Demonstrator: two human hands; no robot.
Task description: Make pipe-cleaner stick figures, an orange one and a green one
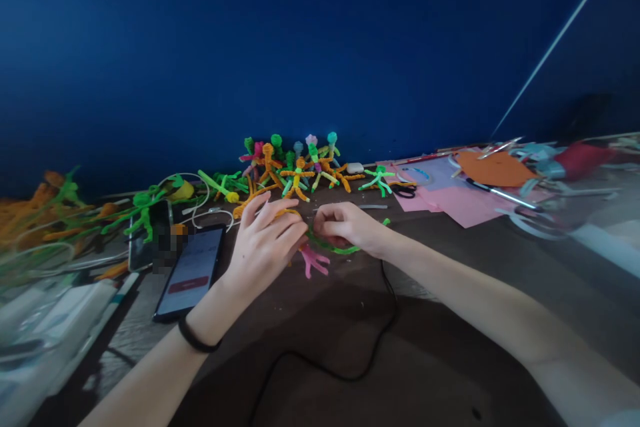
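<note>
On the near part of the dark table [430, 340], a black cord [345, 377] makes a loose curve and goes up toward the right wrist. The left wrist has a black band [197, 340]. At the near left there is a white box [65, 320], which is blurred.

To the left of the left hand [265, 243] lies a black phone [190, 273] with its screen lit, and a second phone [150, 233] is just beyond it.

The two hands are close together over the middle of the table. The right hand [350, 227] is curled, and its fingers are closed in a pinch on a green stem [345, 250], which is fuzzy and bends below this hand; one end shows past the wrist. The left hand has its fingers bent and a little spread, beside a pink piece [314, 260] with several prongs and an orange stem [286, 211]. I cannot tell if it grips them, because its fingertips are partly hidden.

Farther to the left are a white cable [200, 219] and a blurred heap of orange and green stems [50, 207]. Farther to the right, black scissors [404, 191] lie beside pink paper [465, 203], and a pen [505, 195] and orange paper [495, 168] are on top of the paper.

Beyond the hands stands a group of colourful fuzzy figures [299, 177], and a light green figure [379, 179] is to their right. The blue wall [320, 47] is at the far side.
</note>
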